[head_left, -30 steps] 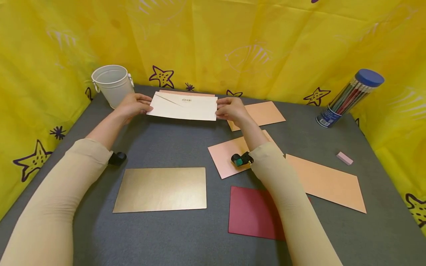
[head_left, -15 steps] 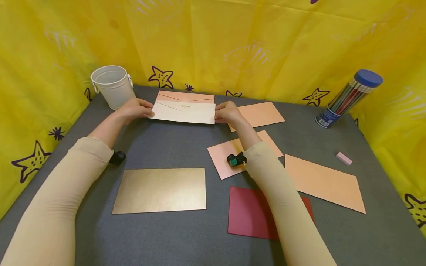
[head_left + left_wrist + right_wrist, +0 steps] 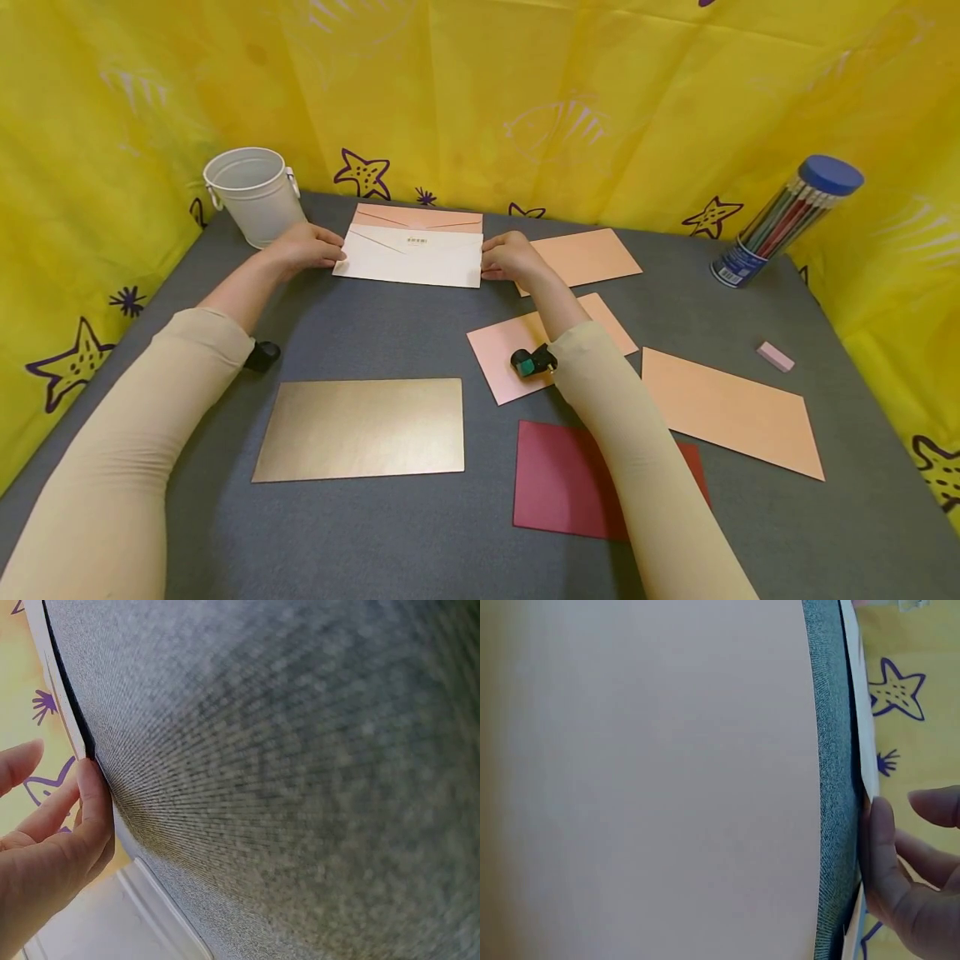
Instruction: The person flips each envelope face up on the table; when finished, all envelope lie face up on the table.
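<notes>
A white envelope (image 3: 408,258), flap side up with a small printed mark, overlaps a pink envelope (image 3: 420,218) at the back of the table. My left hand (image 3: 303,248) is at its left short edge, near the white bucket. In the left wrist view one fingertip (image 3: 88,771) touches the envelope's end while another digit stands off it. My right hand (image 3: 517,257) is at the opposite short edge. The right wrist view has a fingertip (image 3: 882,814) against the white edge (image 3: 861,712) and another digit raised apart. Both hands' fingers look mostly straight.
Left of the envelopes stands a white bucket (image 3: 255,200). Peach envelopes (image 3: 588,257) (image 3: 735,412), a pink one (image 3: 498,358), a gold one (image 3: 360,429) and a dark red one (image 3: 562,483) lie around. A pencil tub (image 3: 783,225) and pink eraser (image 3: 775,357) are at right.
Both hands have lowered the white envelope and drawn it slightly toward the front. More of the pink envelope now shows behind it. The digits seem to have loosened from its edges.
</notes>
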`<control>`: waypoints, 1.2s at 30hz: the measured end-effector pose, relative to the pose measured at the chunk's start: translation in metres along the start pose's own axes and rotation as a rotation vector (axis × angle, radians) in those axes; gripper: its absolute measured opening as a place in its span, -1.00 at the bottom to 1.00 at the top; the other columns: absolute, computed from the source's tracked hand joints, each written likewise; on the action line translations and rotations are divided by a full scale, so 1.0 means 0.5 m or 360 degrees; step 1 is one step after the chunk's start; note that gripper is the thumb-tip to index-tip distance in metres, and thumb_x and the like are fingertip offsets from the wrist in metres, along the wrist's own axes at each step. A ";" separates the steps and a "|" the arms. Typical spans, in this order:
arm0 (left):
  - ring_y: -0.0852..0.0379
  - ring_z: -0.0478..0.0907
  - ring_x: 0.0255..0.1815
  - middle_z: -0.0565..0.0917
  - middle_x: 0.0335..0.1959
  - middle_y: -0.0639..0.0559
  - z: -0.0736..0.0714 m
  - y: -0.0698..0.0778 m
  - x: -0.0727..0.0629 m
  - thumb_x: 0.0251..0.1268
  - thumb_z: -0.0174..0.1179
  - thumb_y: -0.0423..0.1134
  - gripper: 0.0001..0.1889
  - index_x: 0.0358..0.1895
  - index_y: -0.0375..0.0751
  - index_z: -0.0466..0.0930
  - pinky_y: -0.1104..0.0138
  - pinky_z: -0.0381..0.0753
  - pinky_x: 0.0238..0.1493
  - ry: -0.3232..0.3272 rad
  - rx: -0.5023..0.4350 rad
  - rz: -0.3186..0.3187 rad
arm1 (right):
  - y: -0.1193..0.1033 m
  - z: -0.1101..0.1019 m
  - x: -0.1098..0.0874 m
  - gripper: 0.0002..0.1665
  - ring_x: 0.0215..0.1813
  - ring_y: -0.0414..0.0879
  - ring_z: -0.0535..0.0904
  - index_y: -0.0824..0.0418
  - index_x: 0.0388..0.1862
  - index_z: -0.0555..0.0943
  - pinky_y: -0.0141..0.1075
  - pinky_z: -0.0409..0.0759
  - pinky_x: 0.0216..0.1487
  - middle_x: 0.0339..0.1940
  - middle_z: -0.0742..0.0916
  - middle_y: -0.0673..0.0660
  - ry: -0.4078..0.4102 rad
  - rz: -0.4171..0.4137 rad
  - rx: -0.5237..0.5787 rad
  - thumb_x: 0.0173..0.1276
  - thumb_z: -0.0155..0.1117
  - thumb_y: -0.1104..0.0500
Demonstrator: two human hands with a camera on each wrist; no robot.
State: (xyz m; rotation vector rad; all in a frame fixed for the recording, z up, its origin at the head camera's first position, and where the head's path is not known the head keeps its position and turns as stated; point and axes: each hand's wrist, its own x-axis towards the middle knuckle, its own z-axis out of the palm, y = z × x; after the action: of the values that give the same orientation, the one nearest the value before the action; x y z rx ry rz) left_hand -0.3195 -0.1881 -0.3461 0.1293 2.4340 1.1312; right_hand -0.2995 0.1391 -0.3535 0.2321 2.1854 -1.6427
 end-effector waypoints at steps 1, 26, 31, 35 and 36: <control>0.54 0.38 -0.38 0.29 0.36 -0.49 0.000 0.001 -0.001 0.44 0.05 -0.31 -0.43 0.38 -0.61 0.22 0.73 0.45 -0.32 -0.0001 0.0003 -0.0002 | 0.000 0.000 -0.001 -0.47 -0.19 -0.07 0.53 0.45 0.30 0.42 -0.13 0.62 0.27 -0.10 0.50 0.15 -0.0004 0.0001 0.0005 0.33 0.11 0.45; 0.32 0.44 -0.27 0.47 0.14 -0.44 0.006 0.008 0.000 0.42 0.06 -0.31 -0.49 0.29 -0.64 0.33 0.65 0.47 -0.32 0.0055 0.0137 0.0024 | -0.005 -0.004 -0.010 -0.45 -0.05 -0.03 0.56 0.39 0.38 0.39 -0.10 0.58 0.32 0.22 0.56 0.27 -0.0059 0.0019 -0.0059 0.43 0.14 0.33; 0.00 0.51 -0.10 0.47 0.18 -0.48 0.015 0.023 -0.005 0.36 0.07 -0.28 -0.49 0.25 -0.60 0.39 0.37 0.54 -0.09 0.0164 0.0276 0.0059 | -0.013 -0.011 -0.019 -0.47 0.01 0.00 0.55 0.35 0.38 0.40 -0.09 0.58 0.32 0.28 0.55 0.27 -0.0083 -0.0013 -0.0118 0.44 0.14 0.30; -0.27 0.41 0.16 0.44 0.26 -0.50 0.028 0.046 -0.014 0.31 0.07 -0.26 -0.47 0.28 -0.53 0.40 -0.02 0.46 0.23 0.0221 0.0357 0.0096 | -0.019 -0.017 -0.030 -0.48 0.11 0.05 0.57 0.32 0.36 0.44 -0.09 0.57 0.33 0.32 0.54 0.24 -0.0138 -0.0071 -0.0202 0.44 0.17 0.30; -0.28 0.39 0.18 0.44 0.26 -0.50 0.033 0.053 -0.016 0.31 0.08 -0.26 -0.47 0.28 -0.52 0.40 -0.05 0.43 0.25 0.0212 0.0363 0.0116 | -0.020 -0.018 -0.034 -0.48 0.14 0.06 0.57 0.32 0.36 0.44 -0.09 0.57 0.33 0.33 0.54 0.25 -0.0162 -0.0091 -0.0227 0.43 0.17 0.31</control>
State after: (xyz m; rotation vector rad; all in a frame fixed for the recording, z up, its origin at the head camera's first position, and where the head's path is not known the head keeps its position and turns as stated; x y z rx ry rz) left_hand -0.3077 -0.1613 -0.3329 0.2216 2.6921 0.9145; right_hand -0.2897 0.1463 -0.3357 0.0450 2.2384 -1.4853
